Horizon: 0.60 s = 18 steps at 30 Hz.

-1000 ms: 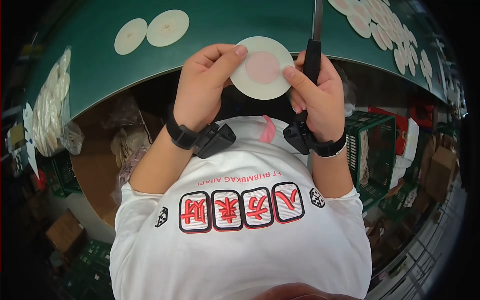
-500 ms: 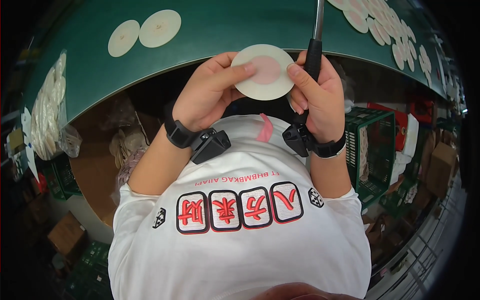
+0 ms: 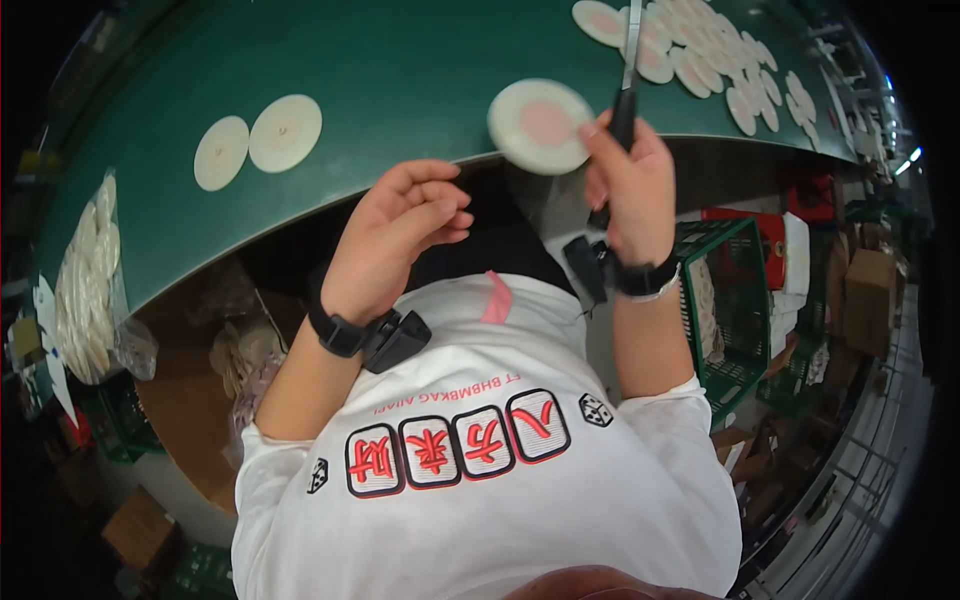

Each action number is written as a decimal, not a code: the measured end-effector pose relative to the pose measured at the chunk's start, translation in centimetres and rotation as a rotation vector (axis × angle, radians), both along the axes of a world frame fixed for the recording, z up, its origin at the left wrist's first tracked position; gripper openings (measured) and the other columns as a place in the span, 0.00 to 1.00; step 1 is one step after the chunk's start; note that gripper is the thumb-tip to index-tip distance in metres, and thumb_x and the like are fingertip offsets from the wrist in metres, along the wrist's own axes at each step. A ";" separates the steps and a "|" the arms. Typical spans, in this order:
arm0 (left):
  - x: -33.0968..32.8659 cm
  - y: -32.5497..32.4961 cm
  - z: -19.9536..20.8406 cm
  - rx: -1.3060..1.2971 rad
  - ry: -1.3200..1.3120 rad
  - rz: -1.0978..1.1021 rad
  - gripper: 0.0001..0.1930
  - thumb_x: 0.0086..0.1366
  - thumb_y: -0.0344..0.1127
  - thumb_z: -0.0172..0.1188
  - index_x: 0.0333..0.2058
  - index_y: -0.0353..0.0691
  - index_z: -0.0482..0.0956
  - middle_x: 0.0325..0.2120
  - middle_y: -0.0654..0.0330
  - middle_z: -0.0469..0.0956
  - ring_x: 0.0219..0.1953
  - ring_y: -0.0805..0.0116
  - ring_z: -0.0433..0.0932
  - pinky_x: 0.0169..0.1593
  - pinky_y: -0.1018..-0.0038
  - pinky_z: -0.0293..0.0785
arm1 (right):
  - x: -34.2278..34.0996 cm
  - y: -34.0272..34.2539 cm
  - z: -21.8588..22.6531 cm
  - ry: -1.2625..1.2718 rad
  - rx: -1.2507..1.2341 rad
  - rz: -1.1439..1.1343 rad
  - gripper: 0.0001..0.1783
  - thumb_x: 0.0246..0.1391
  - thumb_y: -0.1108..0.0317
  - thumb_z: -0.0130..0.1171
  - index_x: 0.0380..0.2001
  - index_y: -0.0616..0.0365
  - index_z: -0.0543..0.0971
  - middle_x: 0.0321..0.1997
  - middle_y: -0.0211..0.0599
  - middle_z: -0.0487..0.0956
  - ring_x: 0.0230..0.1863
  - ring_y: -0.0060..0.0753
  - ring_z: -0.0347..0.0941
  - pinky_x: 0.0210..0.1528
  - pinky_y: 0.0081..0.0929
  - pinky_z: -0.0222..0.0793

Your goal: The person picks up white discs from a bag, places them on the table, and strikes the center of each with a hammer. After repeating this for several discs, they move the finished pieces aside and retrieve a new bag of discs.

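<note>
Between the thumb and fingers of my right hand (image 3: 632, 180) is the edge of a round white disc (image 3: 510, 118) with a pale pink centre, slightly blurred, over the table's near edge. The same hand grips a black-handled tool (image 3: 622, 122) whose narrow metal shaft points away from me; its tip runs out of view. My left hand (image 3: 405, 215) is empty, its fingers loosely curled and apart, in front of the table edge. Two more discs (image 3: 286, 134) lie side by side on the table at the left, each with a small mark at its centre.
The green table (image 3: 400, 70) curves across the far side. Many pink-centred discs (image 3: 700, 45) lie piled at its far right. A clear bag of discs (image 3: 88, 280) is at the left edge. Below stand a green crate (image 3: 735, 310) and a cardboard box (image 3: 180, 390).
My left hand has let go of the disc and drawn back toward me. My right hand keeps the disc and tool. The view has shifted, with more of the disc pile showing.
</note>
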<state>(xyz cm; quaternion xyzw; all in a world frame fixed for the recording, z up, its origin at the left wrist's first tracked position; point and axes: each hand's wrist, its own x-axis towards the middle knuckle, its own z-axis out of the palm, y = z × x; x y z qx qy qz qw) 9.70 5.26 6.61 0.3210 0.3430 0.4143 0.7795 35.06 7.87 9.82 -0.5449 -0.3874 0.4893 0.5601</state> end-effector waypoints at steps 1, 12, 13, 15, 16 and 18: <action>-0.3 -0.3 0.5 0.001 0.045 0.007 0.18 0.71 0.28 0.59 0.58 0.35 0.72 0.45 0.61 0.81 0.46 0.73 0.81 0.52 0.74 0.79 | 1.5 1.2 0.2 -0.051 0.033 -0.077 0.09 0.61 0.72 0.66 0.38 0.58 0.74 0.20 0.23 0.69 0.14 0.14 0.60 0.16 0.18 0.55; -6.8 -2.1 1.5 0.324 0.477 0.229 0.18 0.70 0.32 0.60 0.57 0.37 0.74 0.45 0.61 0.80 0.46 0.70 0.79 0.49 0.73 0.76 | -0.4 3.4 -1.5 -0.068 0.113 -0.135 0.08 0.65 0.67 0.63 0.37 0.59 0.75 0.24 0.27 0.72 0.16 0.15 0.61 0.16 0.20 0.57; -8.0 -1.9 1.7 0.512 0.703 0.266 0.19 0.69 0.35 0.62 0.56 0.36 0.74 0.46 0.58 0.80 0.47 0.67 0.79 0.51 0.71 0.75 | -1.6 2.1 -1.5 -0.059 0.107 -0.123 0.08 0.67 0.67 0.61 0.39 0.59 0.76 0.26 0.28 0.73 0.16 0.15 0.61 0.17 0.19 0.57; -10.3 -1.8 1.6 0.679 0.956 0.315 0.21 0.68 0.37 0.64 0.56 0.35 0.74 0.47 0.56 0.80 0.48 0.63 0.79 0.52 0.69 0.75 | -3.2 -0.5 -1.7 -0.038 0.097 -0.081 0.07 0.68 0.66 0.59 0.40 0.59 0.76 0.28 0.28 0.74 0.16 0.15 0.61 0.17 0.18 0.57; -11.2 -1.6 1.4 0.797 1.249 0.416 0.22 0.67 0.40 0.66 0.55 0.35 0.75 0.48 0.55 0.79 0.51 0.60 0.78 0.55 0.63 0.72 | -3.7 -1.6 -1.8 -0.023 0.099 -0.023 0.07 0.69 0.66 0.58 0.42 0.59 0.76 0.29 0.28 0.74 0.16 0.14 0.61 0.17 0.18 0.56; -12.4 -1.4 1.0 1.018 1.836 0.590 0.25 0.64 0.45 0.68 0.54 0.36 0.76 0.52 0.53 0.77 0.56 0.55 0.75 0.62 0.53 0.68 | -4.7 -3.3 -1.9 -0.005 0.099 0.048 0.08 0.70 0.65 0.56 0.44 0.59 0.76 0.29 0.28 0.74 0.16 0.14 0.61 0.17 0.17 0.56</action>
